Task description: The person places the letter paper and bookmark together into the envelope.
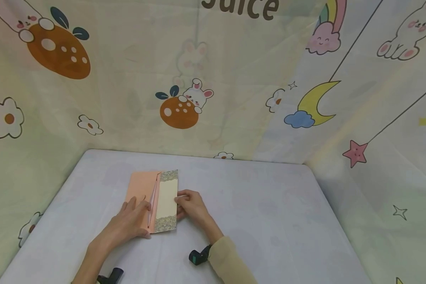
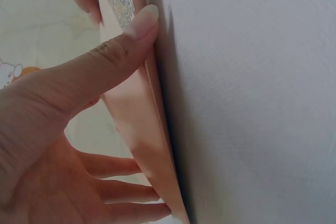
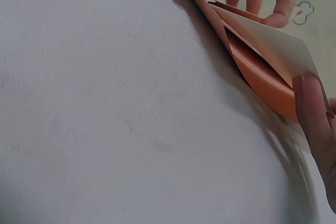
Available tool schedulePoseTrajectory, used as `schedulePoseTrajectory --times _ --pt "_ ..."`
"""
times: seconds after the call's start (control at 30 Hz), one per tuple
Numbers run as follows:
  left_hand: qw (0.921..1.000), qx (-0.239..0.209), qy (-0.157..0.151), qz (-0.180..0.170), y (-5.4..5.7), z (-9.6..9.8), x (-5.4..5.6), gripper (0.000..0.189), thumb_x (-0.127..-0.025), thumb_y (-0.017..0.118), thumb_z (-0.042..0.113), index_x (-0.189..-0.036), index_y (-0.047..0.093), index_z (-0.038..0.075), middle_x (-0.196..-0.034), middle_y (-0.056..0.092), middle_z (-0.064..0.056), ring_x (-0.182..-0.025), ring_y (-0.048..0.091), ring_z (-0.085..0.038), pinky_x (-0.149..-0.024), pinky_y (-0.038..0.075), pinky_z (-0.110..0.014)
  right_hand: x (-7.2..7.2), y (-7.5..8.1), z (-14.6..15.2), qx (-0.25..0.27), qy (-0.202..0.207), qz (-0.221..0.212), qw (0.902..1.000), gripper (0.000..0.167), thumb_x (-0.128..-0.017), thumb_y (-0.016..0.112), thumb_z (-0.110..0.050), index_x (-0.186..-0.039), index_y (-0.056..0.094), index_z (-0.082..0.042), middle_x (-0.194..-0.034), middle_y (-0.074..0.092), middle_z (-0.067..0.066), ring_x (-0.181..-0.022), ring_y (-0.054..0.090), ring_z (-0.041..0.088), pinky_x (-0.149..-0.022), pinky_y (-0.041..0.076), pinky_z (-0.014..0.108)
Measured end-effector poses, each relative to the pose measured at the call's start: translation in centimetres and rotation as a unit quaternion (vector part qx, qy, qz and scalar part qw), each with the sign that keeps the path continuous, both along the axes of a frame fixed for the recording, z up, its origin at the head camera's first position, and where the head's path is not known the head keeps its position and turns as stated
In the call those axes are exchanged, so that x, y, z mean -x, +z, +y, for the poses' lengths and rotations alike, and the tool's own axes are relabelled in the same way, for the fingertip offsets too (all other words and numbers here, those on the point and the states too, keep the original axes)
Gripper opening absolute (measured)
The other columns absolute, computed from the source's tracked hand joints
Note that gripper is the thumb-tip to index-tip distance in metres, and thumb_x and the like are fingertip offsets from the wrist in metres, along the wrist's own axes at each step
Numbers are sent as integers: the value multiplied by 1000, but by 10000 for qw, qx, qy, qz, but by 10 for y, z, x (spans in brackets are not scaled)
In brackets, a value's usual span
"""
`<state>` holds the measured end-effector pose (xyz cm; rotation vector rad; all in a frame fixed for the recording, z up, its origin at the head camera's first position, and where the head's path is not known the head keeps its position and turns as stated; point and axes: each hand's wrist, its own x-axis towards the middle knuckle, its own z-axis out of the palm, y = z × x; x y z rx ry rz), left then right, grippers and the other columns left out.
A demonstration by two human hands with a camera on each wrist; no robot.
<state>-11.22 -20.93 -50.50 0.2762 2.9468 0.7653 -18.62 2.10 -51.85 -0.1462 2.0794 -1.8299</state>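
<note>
A peach-coloured folded paper card [image 1: 142,182] lies on the table toward the left. Along its right side stands a cream flap [image 1: 166,199] with patterned bands at both ends, partly lifted. My left hand [image 1: 127,219] rests on the peach part, fingers spread, its thumb near the front edge. At the flap's right edge, my right hand [image 1: 193,205] pinches the paper between thumb and fingers. In the right wrist view the layers of the peach paper [image 3: 262,80] bow apart under the flap. The left wrist view shows my left thumb [image 2: 126,45] pressing along the card's edge.
The white table [image 1: 262,221] stretches to the right of the card. A printed cloth [image 1: 127,98] with rabbits, flowers and a moon hangs behind and at the sides. A black wrist camera [image 1: 199,257] is on my right wrist.
</note>
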Motion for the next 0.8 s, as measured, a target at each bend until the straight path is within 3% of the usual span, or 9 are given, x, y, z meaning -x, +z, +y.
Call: schedulePoseTrajectory --times 0.27,0.6,0.8 --pt "10000 28 -15 57 0 0 1 74 -58 99 33 -117 54 23 -118 48 -18 -102 50 -37 -59 47 -42 3 -1 -5 -9 98 58 9999 29 -98 65 -12 -124 64 3 -85 76 17 -56 66 15 -58 60 42" --pt "9999 102 -1 42 1 -1 0 75 -60 98 37 -120 56 22 -127 48 -24 -109 53 -45 -63 50 -49 5 -4 -10 82 188 -46 9998 28 -100 63 -10 -124 63 3 -86 76 13 -56 67 14 -56 60 38" --pt "10000 94 -2 -20 2 -1 0 74 -60 98 38 -119 54 24 -125 48 -22 -107 51 -42 -62 49 -46 5 -8 -13 310 227 -164 9991 27 -99 64 -9 -123 62 4 -86 76 14 -57 68 14 -57 60 38"
